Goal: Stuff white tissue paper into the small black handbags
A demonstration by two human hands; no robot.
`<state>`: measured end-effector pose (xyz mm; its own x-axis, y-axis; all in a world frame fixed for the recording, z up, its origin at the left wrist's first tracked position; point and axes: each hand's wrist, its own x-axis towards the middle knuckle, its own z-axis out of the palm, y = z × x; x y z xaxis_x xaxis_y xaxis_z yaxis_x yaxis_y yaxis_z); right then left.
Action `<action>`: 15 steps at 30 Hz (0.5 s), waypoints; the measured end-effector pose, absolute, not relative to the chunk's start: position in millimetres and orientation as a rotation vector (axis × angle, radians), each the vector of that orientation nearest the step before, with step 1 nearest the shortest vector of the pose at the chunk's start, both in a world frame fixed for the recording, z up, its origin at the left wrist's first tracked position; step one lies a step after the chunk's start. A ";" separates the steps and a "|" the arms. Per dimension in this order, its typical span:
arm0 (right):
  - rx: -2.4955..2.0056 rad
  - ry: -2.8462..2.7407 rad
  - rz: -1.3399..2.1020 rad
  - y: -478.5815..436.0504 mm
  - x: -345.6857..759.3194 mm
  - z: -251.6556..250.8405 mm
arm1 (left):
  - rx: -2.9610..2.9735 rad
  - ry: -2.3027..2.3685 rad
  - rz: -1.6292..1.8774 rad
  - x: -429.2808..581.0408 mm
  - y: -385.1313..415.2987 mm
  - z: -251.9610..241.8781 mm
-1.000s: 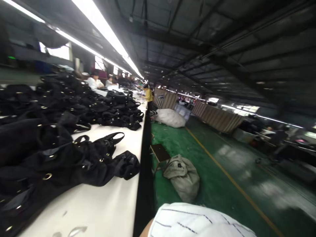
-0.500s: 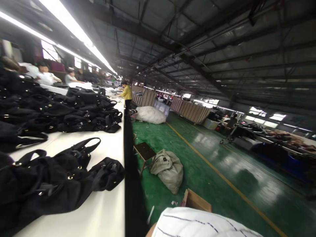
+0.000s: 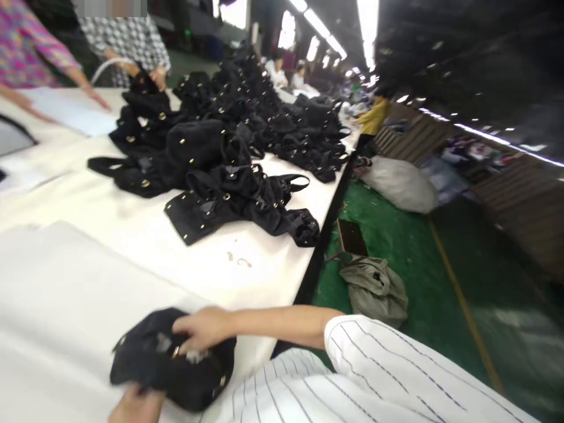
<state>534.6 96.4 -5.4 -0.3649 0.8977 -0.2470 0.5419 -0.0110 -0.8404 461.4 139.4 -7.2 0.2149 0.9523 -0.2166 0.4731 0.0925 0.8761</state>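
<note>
A black fabric bag with small gold-coloured fittings lies on the white-covered table in front of me. My right hand reaches over it from the right, its fingers closed on the cloth near a gold fitting. At the bag's near edge my left hand grips the fabric; motion blurs its fingers and the frame's bottom cuts it off. A pale sheet spreads under and beyond the bag. Farther up the table lie several more black bags of the same kind, some with handle loops showing.
Across the table stand co-workers, one in a checked top, one in a colourful sleeve. The table's right edge drops to a green floor with a stool, a grey sack and a large white bundle.
My view has swung left and down, from the aisle to the table. Both my hands, out of sight before, now show on a black bag close to me.
</note>
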 end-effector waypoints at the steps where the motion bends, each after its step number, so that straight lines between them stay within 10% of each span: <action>1: -1.556 -1.945 1.222 94.5 537.4 -7.4 | 1.466 1.469 0.640 438.7 120.8 -15.8; 15: -1.330 -1.234 1.448 79.4 544.7 -43.8 | 1.016 1.601 1.059 359.4 39.3 -37.2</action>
<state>544.7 79.4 -43.8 -0.1298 0.9685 -0.2125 0.0562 -0.2067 -0.9768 359.4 39.3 -37.2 -0.2230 0.9420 -0.2509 0.1374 0.2852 0.9486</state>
